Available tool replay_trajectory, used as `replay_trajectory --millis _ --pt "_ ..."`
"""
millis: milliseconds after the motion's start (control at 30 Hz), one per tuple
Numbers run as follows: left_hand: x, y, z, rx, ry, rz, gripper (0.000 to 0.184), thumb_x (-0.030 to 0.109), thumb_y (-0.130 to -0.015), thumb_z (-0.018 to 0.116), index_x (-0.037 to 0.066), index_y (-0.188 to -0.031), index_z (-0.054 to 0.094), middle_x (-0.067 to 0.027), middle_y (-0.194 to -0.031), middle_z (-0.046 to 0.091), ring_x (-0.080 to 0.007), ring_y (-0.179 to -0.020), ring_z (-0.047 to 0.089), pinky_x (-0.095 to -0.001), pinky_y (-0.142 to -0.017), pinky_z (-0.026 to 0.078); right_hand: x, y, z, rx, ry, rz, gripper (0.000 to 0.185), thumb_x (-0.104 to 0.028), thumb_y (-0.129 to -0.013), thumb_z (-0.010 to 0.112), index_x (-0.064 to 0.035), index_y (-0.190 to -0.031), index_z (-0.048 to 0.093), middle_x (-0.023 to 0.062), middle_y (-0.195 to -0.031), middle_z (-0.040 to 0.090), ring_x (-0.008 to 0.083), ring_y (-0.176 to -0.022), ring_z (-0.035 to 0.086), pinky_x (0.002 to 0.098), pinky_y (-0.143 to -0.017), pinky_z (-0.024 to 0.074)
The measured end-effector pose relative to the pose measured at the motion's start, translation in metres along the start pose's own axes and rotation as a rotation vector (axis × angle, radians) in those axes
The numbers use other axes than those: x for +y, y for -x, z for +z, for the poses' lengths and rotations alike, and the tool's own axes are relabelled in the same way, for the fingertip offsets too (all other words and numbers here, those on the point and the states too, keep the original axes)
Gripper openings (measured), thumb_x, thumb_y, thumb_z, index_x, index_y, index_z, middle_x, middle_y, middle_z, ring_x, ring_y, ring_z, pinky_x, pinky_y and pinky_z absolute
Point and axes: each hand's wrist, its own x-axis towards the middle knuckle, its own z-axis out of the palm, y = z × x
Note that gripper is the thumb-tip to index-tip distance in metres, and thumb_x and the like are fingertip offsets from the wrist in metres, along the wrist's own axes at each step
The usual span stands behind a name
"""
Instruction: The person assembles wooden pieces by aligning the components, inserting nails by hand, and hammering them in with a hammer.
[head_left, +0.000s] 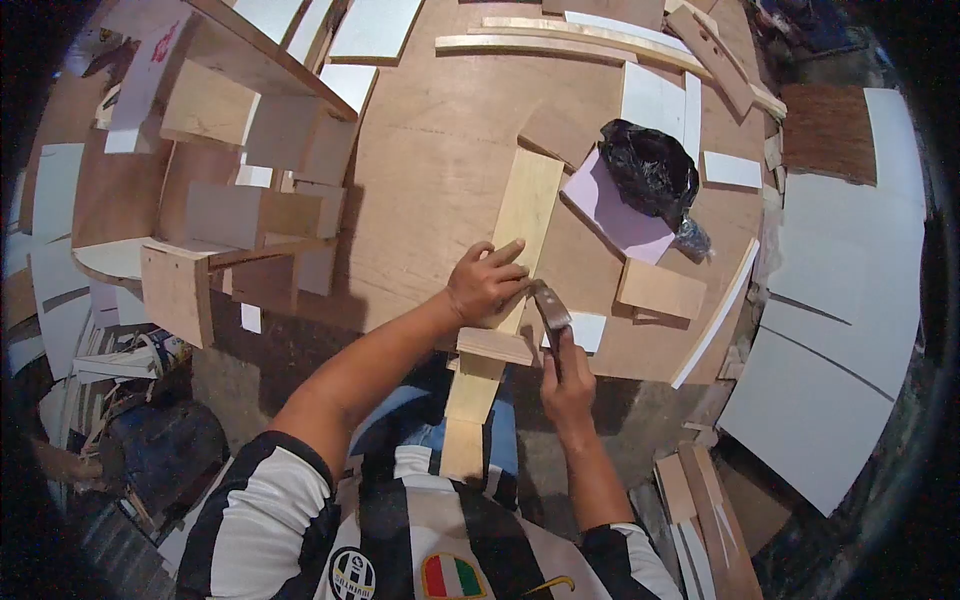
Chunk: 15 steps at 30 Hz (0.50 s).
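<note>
A long pale wooden board (530, 200) lies on the wooden table, pointing away from me. My left hand (487, 283) rests on its near part, with the index finger stretched out and the other fingers bent. My right hand (568, 385) is wrapped round the handle of a hammer (552, 308), whose head is beside my left fingertips. Across the board's near end sits a short wooden block (495, 346) at the table's edge. Below it, another pale wooden piece (475, 390) extends toward my body. Whether my left fingers pinch anything small cannot be made out.
A wooden shelf-like frame (225, 215) stands on the left. Right of the board are a black plastic bag (652, 170), a lilac panel (615, 215) and a small wooden block (661, 289). Long strips (570, 47) lie at the far edge; white panels (835, 330) are on the right.
</note>
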Motion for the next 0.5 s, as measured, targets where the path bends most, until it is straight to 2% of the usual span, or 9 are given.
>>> replay_trajectory --millis 33,100,167,267,300,333,400,433,500 --pt "-0.001 0.0 -0.002 -0.028 -0.013 0.004 0.015 0.02 -0.075 0.073 0.018 -0.089 0.073 0.0027 -0.101 0.071 -0.025 -0.124 0.059 -0.0456 -0.092 0.039 0.0 -0.001 0.0 -0.002 0.0 0.005 0.059 -0.005 -0.091 0.062 -0.0096 -0.147 0.045 0.0185 -0.094 0.064 0.0314 -0.079 0.066 0.0402 -0.071 0.0525" --pt "-0.003 -0.002 -0.004 -0.054 -0.023 0.016 0.014 0.019 -0.076 0.073 0.018 -0.09 0.074 0.0026 -0.101 0.071 -0.0241 -0.123 0.059 -0.0449 -0.091 0.041 -0.002 -0.009 -0.001 -0.2 0.057 0.126 0.058 -0.005 -0.092 0.061 -0.0063 -0.147 0.044 0.0206 -0.094 0.065 0.0336 -0.082 0.066 0.0421 -0.076 0.0527" --pt "-0.01 -0.001 -0.007 -0.113 0.161 -0.03 0.022 0.019 -0.078 0.072 0.017 -0.1 0.073 0.0001 -0.108 0.071 -0.0226 -0.122 0.06 -0.0436 -0.09 0.044 -0.002 -0.01 -0.003 -0.111 -0.005 0.126 0.057 -0.004 -0.092 0.061 -0.0052 -0.147 0.044 0.0217 -0.095 0.065 0.0347 -0.083 0.066 0.0426 -0.077 0.0524" --pt "-0.027 -0.007 -0.014 -0.131 0.214 -0.127 0.032 0.023 -0.082 0.071 0.016 -0.113 0.069 -0.0016 -0.12 0.068 -0.0227 -0.122 0.06 -0.0424 -0.088 0.047 0.005 -0.003 -0.007 0.007 -0.066 0.125 0.058 -0.004 -0.093 0.06 -0.0048 -0.148 0.042 0.0239 -0.1 0.065 0.0363 -0.086 0.066 0.0429 -0.078 0.0517" --pt "-0.035 -0.011 -0.011 -0.217 0.182 -0.131 0.037 0.024 -0.087 0.067 0.015 -0.123 0.065 -0.0031 -0.133 0.062 -0.0237 -0.13 0.053 -0.0448 -0.099 0.045 0.008 -0.001 -0.006 0.002 -0.065 0.116 0.059 -0.007 -0.093 0.06 -0.0078 -0.149 0.041 0.0224 -0.096 0.064 0.0367 -0.082 0.065 0.0447 -0.074 0.0523" --pt "-0.033 -0.019 -0.01 -0.218 0.187 -0.132 0.037 0.024 -0.087 0.067 0.015 -0.123 0.065 -0.0031 -0.133 0.062 -0.0237 -0.13 0.053 -0.0448 -0.099 0.045 0.01 0.002 -0.006 -0.003 -0.064 0.107 0.06 -0.01 -0.094 0.06 -0.0109 -0.151 0.039 0.0208 -0.092 0.063 0.0371 -0.079 0.064 0.0465 -0.07 0.0528" --pt "-0.027 -0.036 -0.004 -0.091 -0.084 -0.109 0.033 0.023 -0.093 0.06 0.01 -0.122 0.066 -0.0035 -0.135 0.06 -0.0246 -0.133 0.049 -0.0428 -0.107 0.04 0.012 0.005 -0.002 -0.019 -0.052 0.088 0.061 -0.01 -0.094 0.061 -0.011 -0.151 0.039 0.0207 -0.093 0.064 0.0366 -0.08 0.065 0.0461 -0.071 0.0529" --pt "-0.023 -0.034 -0.003 -0.123 -0.028 -0.176 0.034 0.021 -0.096 0.054 0.009 -0.126 0.064 -0.0045 -0.141 0.055 -0.0252 -0.14 0.041 -0.0453 -0.114 0.033 0.013 0.006 0.0 -0.037 -0.042 0.07 0.061 -0.009 -0.094 0.061 -0.0111 -0.151 0.039 0.0206 -0.094 0.064 0.0362 -0.08 0.065 0.0456 -0.071 0.053" --pt "-0.024 -0.032 -0.002 -0.115 -0.003 -0.194 0.033 0.02 -0.097 0.053 0.009 -0.126 0.064 -0.0043 -0.141 0.055 -0.0253 -0.14 0.04 -0.0457 -0.114 0.033 0.011 0.004 0.003 -0.021 -0.071 0.055 0.061 -0.009 -0.094 0.062 -0.0103 -0.15 0.04 0.0206 -0.094 0.064 0.0359 -0.08 0.065 0.0455 -0.07 0.0531"
